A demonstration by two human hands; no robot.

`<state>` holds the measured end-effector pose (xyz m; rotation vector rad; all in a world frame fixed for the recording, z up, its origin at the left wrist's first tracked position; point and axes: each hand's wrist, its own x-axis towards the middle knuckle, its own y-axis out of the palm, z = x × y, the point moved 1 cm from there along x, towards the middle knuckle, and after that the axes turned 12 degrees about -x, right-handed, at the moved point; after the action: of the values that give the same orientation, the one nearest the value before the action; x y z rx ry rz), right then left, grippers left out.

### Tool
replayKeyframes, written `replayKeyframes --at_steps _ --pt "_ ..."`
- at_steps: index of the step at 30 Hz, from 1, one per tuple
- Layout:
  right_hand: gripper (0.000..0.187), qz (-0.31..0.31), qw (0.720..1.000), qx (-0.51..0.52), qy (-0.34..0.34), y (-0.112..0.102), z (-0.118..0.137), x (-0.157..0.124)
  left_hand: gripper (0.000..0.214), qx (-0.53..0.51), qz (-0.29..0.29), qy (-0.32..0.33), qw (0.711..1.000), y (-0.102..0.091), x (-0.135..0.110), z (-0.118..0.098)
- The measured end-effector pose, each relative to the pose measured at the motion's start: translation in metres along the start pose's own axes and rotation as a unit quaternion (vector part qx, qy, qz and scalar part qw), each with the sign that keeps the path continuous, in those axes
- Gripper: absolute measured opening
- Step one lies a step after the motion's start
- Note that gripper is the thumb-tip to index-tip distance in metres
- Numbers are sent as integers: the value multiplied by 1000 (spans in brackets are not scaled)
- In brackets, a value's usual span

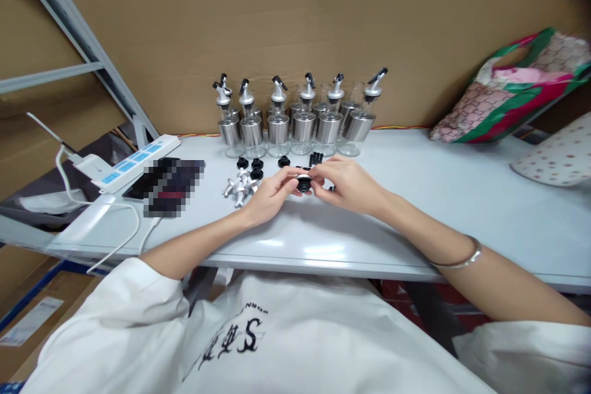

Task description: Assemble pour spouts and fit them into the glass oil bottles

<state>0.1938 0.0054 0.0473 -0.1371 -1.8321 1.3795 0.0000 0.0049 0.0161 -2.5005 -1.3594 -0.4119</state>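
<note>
Above the table, a bottle pourer (303, 184) with a silver collar and a black ribbed stopper is pinched between my two hands, its stopper turned toward me. My left hand (273, 192) closes on its left side, and my right hand (345, 183) grips the right side with thumb and fingers. Left of my left hand lies a heap of silver spout pieces (241, 188). Several black stoppers (257, 167) stand just behind that heap. Small black parts (316, 158) sit in a cluster behind my hands. Fingers hide part of the pourer.
Glass and steel oil bottles (278, 130) stand in rows at the back, the front ones topped with pourers. A white power strip (138, 162), a pixelated dark device (173, 188) and a white cable (133, 231) lie left. A patterned bag (498, 98) rests back right.
</note>
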Motion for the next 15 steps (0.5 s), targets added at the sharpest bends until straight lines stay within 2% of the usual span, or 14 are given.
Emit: replayKeyframes --at_steps 5,10,15 --pt "14 -7 1000 -9 -1 1 -2 -1 39 -49 16 2 999 2 -1 -1" --pt "18 -20 1000 -19 -3 -1 -1 -1 39 -38 5 6 999 1 -1 5" --pt "21 -24 1000 -14 2 -2 0 0 37 -22 -28 12 999 0 0 5"
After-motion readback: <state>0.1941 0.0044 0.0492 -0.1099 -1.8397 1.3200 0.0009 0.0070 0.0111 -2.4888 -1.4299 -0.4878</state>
